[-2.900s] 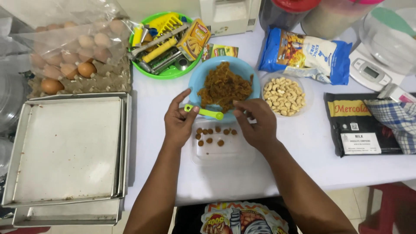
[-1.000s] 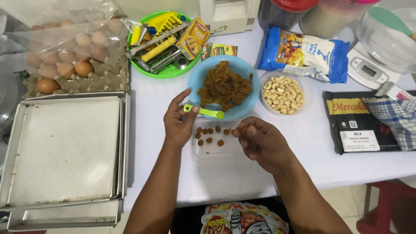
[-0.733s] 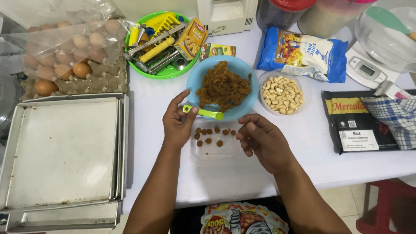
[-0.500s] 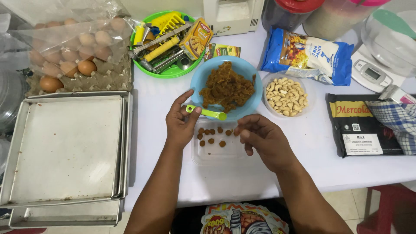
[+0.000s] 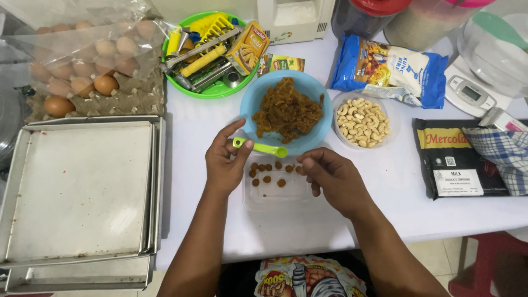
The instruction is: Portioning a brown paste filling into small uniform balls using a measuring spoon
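Left hand (image 5: 223, 159) pinches green spoon (image 5: 259, 147) beside blue bowl (image 5: 250, 104); right hand (image 5: 330, 176), fingertips together over clear tray (image 5: 275, 195), could squash brown balls (image 5: 267, 172).

Blue snack bag (image 5: 391, 69) behind the nuts, black chocolate packet (image 5: 454, 157) right, orange box (image 5: 248, 47) in green basket.

Single head view: worn on the person's head, angled steeply down and forward over a white table (image 5: 181, 137); close range, both forearms entering from the bottom edge; baking trays (image 5: 77, 192) left, blue bowl (image 5: 258, 99) centre, scale (image 5: 467, 93) upper right; floor visible bottom right.
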